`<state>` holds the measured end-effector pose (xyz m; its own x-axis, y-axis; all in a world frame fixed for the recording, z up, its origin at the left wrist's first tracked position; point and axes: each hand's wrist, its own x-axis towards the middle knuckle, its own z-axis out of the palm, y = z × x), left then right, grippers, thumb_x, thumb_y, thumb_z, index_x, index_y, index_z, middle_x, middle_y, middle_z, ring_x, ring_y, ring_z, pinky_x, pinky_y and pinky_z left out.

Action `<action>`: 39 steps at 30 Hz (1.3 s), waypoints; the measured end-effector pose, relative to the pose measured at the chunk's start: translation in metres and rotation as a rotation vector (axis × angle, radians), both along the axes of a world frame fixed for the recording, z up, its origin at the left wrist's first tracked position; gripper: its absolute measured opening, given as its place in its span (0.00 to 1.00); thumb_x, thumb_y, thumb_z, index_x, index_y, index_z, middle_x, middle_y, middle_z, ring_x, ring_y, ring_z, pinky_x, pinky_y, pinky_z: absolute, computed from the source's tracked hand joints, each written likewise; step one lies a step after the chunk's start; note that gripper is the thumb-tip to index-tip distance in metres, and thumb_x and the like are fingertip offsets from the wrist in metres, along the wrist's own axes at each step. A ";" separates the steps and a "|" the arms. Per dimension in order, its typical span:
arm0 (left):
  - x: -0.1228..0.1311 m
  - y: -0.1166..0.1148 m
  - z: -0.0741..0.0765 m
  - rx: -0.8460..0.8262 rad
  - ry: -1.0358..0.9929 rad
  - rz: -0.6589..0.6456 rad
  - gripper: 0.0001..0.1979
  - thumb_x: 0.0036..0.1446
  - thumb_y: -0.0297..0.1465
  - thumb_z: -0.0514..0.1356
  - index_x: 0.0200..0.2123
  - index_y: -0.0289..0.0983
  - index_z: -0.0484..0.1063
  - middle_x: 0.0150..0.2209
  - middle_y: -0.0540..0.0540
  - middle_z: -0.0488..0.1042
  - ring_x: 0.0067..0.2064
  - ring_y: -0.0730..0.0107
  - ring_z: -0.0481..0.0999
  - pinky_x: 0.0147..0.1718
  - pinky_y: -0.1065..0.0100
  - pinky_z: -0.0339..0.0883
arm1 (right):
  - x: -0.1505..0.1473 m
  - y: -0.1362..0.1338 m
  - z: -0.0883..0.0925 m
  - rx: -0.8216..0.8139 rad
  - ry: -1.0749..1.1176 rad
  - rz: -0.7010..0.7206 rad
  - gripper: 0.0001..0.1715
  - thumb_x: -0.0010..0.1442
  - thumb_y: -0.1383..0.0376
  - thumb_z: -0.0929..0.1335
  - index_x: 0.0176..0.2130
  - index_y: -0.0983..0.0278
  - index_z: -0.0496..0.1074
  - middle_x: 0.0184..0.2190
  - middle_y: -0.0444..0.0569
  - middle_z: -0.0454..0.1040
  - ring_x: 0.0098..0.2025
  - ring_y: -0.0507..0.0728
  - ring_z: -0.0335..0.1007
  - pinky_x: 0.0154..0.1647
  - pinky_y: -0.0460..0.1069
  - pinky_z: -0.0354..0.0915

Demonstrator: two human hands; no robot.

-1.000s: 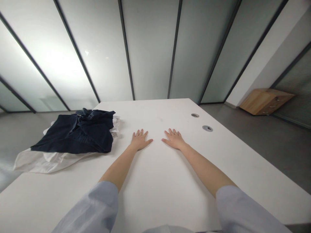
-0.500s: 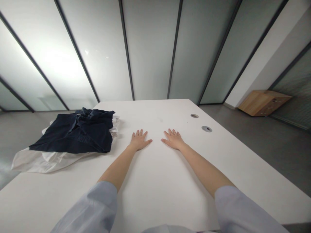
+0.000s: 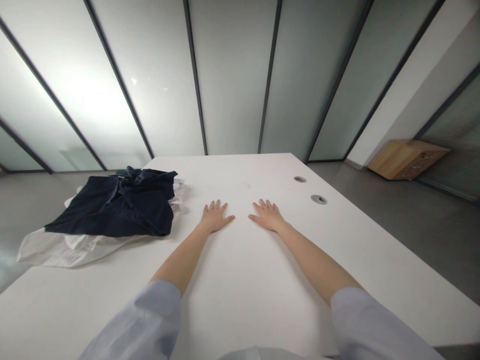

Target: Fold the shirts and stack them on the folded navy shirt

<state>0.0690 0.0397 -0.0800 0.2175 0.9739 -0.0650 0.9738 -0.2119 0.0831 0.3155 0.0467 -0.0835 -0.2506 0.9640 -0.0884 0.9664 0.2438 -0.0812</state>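
My left hand (image 3: 215,217) lies flat and palm down on the white table (image 3: 240,280), fingers spread, holding nothing. My right hand (image 3: 267,215) rests the same way a little to its right, also open and empty. Both arms reach forward out of pale blue sleeves. To the left of my left hand, a dark navy garment (image 3: 120,206) lies crumpled on top of white clothes (image 3: 71,247) at the table's left edge. Neither hand touches the clothes.
Two round cable holes (image 3: 318,199) sit in the table to the right of my right hand. Frosted glass panels with dark frames stand behind the table. A wooden cabinet (image 3: 407,158) sits on the grey floor at the far right.
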 end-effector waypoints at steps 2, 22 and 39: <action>0.000 0.000 0.000 -0.004 -0.003 0.001 0.43 0.56 0.61 0.38 0.68 0.42 0.47 0.70 0.40 0.42 0.69 0.47 0.42 0.63 0.46 0.38 | 0.000 0.000 0.000 0.004 0.001 0.000 0.48 0.61 0.37 0.49 0.68 0.59 0.47 0.70 0.56 0.41 0.69 0.70 0.35 0.65 0.64 0.37; 0.000 -0.001 0.001 0.003 0.002 0.006 0.42 0.56 0.61 0.39 0.68 0.43 0.48 0.70 0.40 0.42 0.69 0.47 0.41 0.63 0.46 0.38 | -0.002 -0.002 0.004 -0.026 -0.008 -0.011 0.47 0.61 0.37 0.49 0.69 0.59 0.45 0.70 0.54 0.39 0.70 0.69 0.33 0.65 0.63 0.34; 0.001 -0.001 0.002 -0.010 0.006 0.007 0.43 0.57 0.61 0.38 0.68 0.43 0.48 0.70 0.39 0.41 0.69 0.48 0.41 0.63 0.47 0.38 | -0.001 -0.002 0.004 -0.011 0.005 0.000 0.47 0.61 0.37 0.50 0.68 0.60 0.47 0.70 0.56 0.40 0.69 0.69 0.34 0.65 0.63 0.35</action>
<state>0.0696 0.0383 -0.0783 0.2102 0.9747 -0.0760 0.9757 -0.2042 0.0790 0.3147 0.0446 -0.0795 -0.2512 0.9630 -0.0978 0.9660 0.2429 -0.0889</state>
